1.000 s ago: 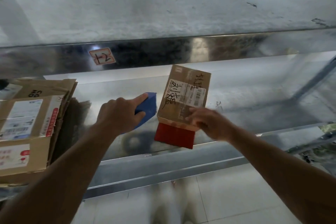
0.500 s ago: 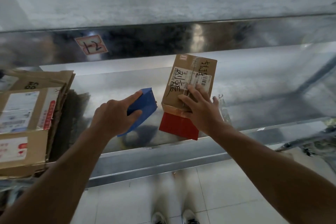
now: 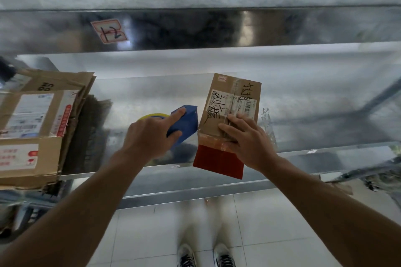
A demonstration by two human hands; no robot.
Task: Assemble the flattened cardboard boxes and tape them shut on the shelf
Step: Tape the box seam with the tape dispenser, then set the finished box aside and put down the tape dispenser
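A small cardboard box (image 3: 221, 110) with a white label, black handwriting and a red near side stands on the metal shelf (image 3: 325, 97). My right hand (image 3: 247, 138) lies on its near top edge, fingers spread over the taped seam. My left hand (image 3: 149, 136) grips a blue tape dispenser (image 3: 184, 125) with a yellowish roll, index finger stretched along its top. The dispenser's front sits right beside the box's left side. A stack of flattened cardboard boxes (image 3: 34, 123) lies at the shelf's left.
The shelf's front lip (image 3: 195, 193) runs below my forearms. An upper shelf edge carries a paper tag (image 3: 108, 31). Crumpled clear film (image 3: 268, 123) lies just right of the box. My shoes (image 3: 206, 256) stand on white floor tiles.
My right hand slid back from the label toward the box's near edge. My left hand brought the dispenser rightward, close against the box's left side.
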